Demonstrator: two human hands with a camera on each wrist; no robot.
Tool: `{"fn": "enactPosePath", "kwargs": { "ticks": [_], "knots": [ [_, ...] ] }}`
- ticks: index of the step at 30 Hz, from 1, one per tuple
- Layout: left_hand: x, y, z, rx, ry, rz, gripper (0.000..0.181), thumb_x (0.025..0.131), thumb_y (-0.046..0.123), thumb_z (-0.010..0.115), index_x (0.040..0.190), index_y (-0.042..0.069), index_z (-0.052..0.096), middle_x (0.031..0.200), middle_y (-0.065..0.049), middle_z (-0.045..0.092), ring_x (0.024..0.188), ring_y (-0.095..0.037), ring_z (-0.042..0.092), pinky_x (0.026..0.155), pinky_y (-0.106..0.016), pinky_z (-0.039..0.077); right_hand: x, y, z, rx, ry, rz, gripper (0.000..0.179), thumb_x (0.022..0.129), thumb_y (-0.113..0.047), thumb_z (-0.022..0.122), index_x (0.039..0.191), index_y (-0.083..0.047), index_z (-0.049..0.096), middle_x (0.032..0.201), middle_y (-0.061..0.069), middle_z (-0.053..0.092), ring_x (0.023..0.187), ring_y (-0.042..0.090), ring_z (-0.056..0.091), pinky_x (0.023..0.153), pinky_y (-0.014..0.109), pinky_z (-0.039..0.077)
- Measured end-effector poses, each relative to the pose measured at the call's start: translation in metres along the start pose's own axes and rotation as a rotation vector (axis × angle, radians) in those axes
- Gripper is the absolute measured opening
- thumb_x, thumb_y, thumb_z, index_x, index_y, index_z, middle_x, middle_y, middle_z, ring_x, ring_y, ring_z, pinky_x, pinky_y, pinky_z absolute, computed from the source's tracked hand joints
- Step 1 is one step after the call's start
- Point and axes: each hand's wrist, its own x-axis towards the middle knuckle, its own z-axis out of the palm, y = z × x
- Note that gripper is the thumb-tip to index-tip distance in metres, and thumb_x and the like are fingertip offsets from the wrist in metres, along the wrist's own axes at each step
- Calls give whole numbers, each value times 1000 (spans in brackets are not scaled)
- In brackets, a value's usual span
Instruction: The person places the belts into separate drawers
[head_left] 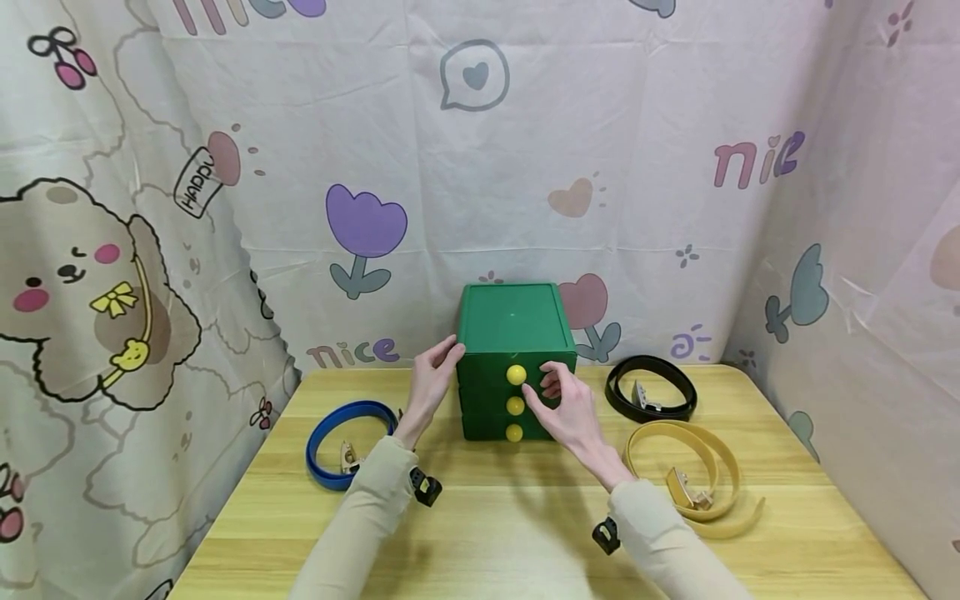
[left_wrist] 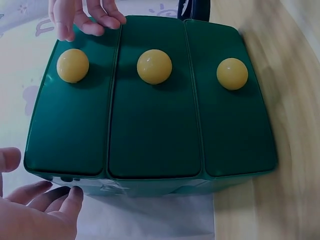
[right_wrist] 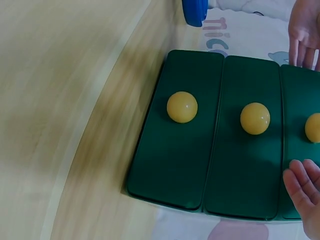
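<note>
A green box of three drawers, each front bearing a round yellow knob, stands at the back of the table. All three drawer fronts sit flush. At the box's upper left edge is my left hand, its fingers along the side and the thumb near the top front corner; the left wrist view shows the fingers beside that side wall. My right hand is in front of the box, fingers bent loosely and nothing between them. Its thumb is close to the top yellow knob.
A coiled blue belt lies left of the box. On the right are a coiled black belt and, nearer, a tan belt with a gold buckle. Printed cloth hangs behind and beside the wooden table.
</note>
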Motion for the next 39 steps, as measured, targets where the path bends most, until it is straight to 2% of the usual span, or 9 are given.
{"fn": "enactPosePath", "kwargs": {
  "ticks": [9,26,34,39],
  "knots": [
    [3,0,0,-7,18,6,47,101,27,62,141,4,58,144,-19,58,135,-34,55,115,-49,43,3,-3,9,27,3,12,33,84,-23,81,107,-5,65,80,8,69,66,16,68,64,29,58],
    [8,2,0,48,57,-13,41,97,22,65,134,5,65,135,-18,65,125,-33,63,106,-48,51,9,-9,22,66,-17,71,30,85,-23,81,103,-6,64,77,7,73,62,13,69,60,27,58],
    [7,4,-1,28,35,-41,42,97,24,66,135,6,64,137,-17,65,127,-31,62,107,-47,50,11,-9,25,64,1,64,28,83,-22,83,98,-7,64,72,6,73,59,11,68,57,21,54],
    [7,4,-2,20,25,-30,42,98,22,65,137,5,63,138,-18,63,127,-33,62,108,-48,49,13,-9,26,59,-1,74,30,82,-24,84,96,-7,63,71,5,73,59,11,68,57,19,54]
  ]
}}
